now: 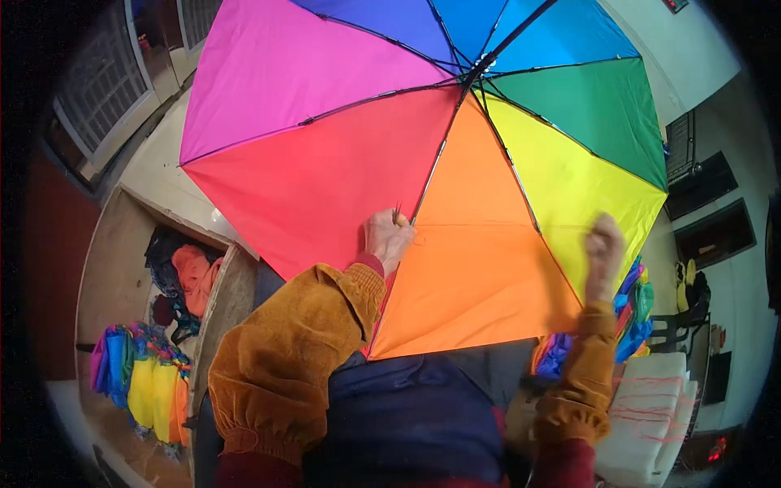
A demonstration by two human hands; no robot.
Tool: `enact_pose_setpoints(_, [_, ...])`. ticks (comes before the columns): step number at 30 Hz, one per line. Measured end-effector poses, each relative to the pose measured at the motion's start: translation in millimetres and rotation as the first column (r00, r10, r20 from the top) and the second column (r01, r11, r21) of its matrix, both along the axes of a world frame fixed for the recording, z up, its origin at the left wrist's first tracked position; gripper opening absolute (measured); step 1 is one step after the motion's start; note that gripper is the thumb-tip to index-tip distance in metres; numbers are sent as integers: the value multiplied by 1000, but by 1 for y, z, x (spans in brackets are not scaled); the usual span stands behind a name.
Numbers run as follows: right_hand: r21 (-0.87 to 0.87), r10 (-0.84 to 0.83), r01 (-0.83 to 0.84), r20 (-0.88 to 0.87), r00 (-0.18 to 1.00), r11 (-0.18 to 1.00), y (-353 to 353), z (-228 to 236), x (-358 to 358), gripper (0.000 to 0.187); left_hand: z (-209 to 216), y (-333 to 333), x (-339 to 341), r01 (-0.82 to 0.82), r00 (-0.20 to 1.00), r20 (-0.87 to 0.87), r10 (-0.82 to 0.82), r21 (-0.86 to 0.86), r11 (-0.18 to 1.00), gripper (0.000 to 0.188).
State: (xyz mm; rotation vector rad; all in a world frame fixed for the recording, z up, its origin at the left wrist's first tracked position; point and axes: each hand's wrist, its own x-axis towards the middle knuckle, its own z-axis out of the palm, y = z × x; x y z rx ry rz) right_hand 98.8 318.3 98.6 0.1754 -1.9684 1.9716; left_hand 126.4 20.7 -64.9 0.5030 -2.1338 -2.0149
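Note:
An opened rainbow umbrella (342, 154) spreads across the view with its inner side, black ribs and shaft facing me. My left hand (387, 236) is closed at the rib between the red and orange panels, pinching the umbrella there. Thin dark metal tips stand up from its fingers; I cannot make out what they belong to. Over the yellow panel, to the right of the orange one, my right hand (604, 244) is raised and blurred by motion. Its fingers are smeared, and nothing in them can be made out. Both forearms wear brown corduroy oversleeves.
At the left, a wooden bin (106, 268) holds orange and dark cloth, with folded rainbow fabric (146, 374) over it. More rainbow fabric (636, 313) is bunched beyond my right forearm. White padded material (648, 407) with red threads lies at the lower right. A pale tabletop (159, 163) shows behind the umbrella.

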Motion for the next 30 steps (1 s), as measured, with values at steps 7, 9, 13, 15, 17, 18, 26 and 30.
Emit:
enact_pose_setpoints(7, [-43, -92, 102, 188, 978, 994, 67, 27, 10, 7, 24, -7, 6, 118, 976, 137, -169, 317, 941, 15])
enact_pose_setpoints(9, [192, 29, -57, 148, 989, 980, -14, -4, 10, 8, 22, -9, 8, 87, 980, 134, -148, 378, 922, 16])
enact_pose_setpoints(13, [521, 130, -313, 357, 925, 794, -130, -76, 7, 9, 23, -12, 6, 6, 982, 162, -100, 497, 868, 17])
enact_pose_setpoints(15, [837, 328, -244, 82, 941, 490, -148, -107, -2, 7, 31, -7, 3, -38, 968, 234, -87, 485, 874, 17])
enact_pose_setpoints(17, [849, 352, -255, 88, 932, 463, -158, -122, 4, 6, 34, -9, 5, -47, 967, 238, -93, 525, 850, 16])
enact_pose_setpoints(18, [865, 377, -259, 88, 922, 430, -163, -124, 9, 7, 35, -10, 6, -55, 967, 234, -97, 569, 821, 16])
enact_pose_setpoints(26, [880, 464, -296, 101, 880, 371, -160, -124, 4, 8, 33, -12, 7, -10, 964, 213, -158, 623, 782, 14])
enact_pose_setpoints(30, [836, 492, -283, 18, 871, 470, -162, -127, 0, 8, 36, -9, 7, 67, 968, 165, -190, 559, 827, 14])
